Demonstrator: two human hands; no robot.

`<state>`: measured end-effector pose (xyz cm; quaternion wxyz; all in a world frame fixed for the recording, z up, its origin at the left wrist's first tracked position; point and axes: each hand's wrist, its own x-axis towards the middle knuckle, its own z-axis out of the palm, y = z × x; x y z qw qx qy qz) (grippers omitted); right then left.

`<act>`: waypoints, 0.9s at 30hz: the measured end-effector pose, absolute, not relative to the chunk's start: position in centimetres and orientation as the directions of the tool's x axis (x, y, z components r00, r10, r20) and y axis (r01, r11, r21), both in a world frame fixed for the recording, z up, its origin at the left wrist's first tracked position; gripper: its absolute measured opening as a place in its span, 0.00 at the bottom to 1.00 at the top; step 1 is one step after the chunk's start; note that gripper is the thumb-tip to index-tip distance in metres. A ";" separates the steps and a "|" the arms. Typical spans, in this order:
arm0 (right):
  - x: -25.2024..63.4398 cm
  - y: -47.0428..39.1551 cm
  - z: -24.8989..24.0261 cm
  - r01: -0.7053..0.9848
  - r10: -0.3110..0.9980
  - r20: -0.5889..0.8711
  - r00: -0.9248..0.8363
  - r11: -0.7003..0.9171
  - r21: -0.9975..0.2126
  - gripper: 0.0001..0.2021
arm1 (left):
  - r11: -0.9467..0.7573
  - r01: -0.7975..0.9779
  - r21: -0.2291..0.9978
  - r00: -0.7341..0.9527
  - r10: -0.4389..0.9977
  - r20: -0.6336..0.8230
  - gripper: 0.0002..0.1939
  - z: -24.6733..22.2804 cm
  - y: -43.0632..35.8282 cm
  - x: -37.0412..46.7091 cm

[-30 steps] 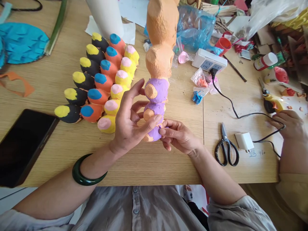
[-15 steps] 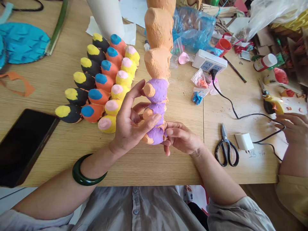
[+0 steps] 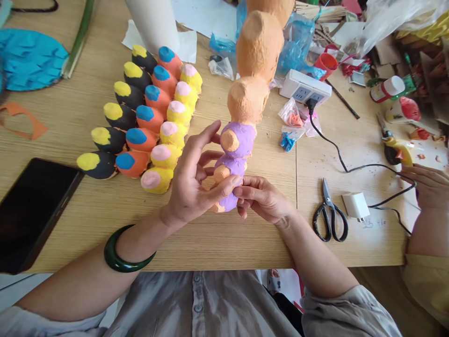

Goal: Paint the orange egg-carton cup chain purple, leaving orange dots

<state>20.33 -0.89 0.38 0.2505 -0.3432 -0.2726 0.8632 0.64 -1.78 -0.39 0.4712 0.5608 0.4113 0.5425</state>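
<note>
A bumpy orange strip, like a row cut from an egg carton [image 3: 247, 100], rises away from me between my hands. Purple clay [image 3: 243, 139] covers its nearest three bumps, leaving orange tips bare. My left hand [image 3: 194, 182] grips the strip from the left, thumb across the lower purple bumps. At the strip's lower right side, the thumb and fingertips of my right hand [image 3: 261, 196] press together against the purple edge. Left of the strip stand painted-looking rows: black bumps with yellow tips [image 3: 108, 138], orange with blue tips [image 3: 142, 140], and yellow with pink tips [image 3: 170, 128].
A black phone [image 3: 35, 210] lies at the left. Scissors [image 3: 329, 210], a white charger [image 3: 355, 206] and a power strip [image 3: 305, 87] with its cord are on the right. Another person's hand [image 3: 430, 187] rests at the right edge. A white cylinder [image 3: 154, 25] stands behind.
The strip's far end has swung to the right, so it now leans. My right thumb has shifted slightly left and up along the purple edge; my left hand keeps its hold.
</note>
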 end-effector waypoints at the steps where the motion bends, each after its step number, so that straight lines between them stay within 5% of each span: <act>1: 20.3 -0.9 0.4 -0.236 0.624 -0.455 -0.636 -0.718 -0.655 0.21 | -0.200 -0.037 0.979 0.086 0.975 0.203 0.43 -0.3 -1.9 0.6; 9: 20.4 -0.9 0.4 -0.240 0.649 -0.412 -0.639 -0.677 -0.696 0.24 | -0.055 -0.089 0.994 0.092 0.994 0.064 0.40 0.4 -1.5 0.7; 16: 20.6 -0.7 1.2 -0.156 0.864 -0.254 -0.435 -0.350 -0.924 0.26 | -0.020 -0.139 0.990 0.152 0.988 0.041 0.37 0.5 -1.0 0.4; 27: 20.7 -0.3 0.5 -0.310 0.881 -0.310 -0.358 -0.425 -0.851 0.27 | -0.081 -0.072 0.994 0.324 0.941 0.100 0.45 0.2 -0.5 -0.2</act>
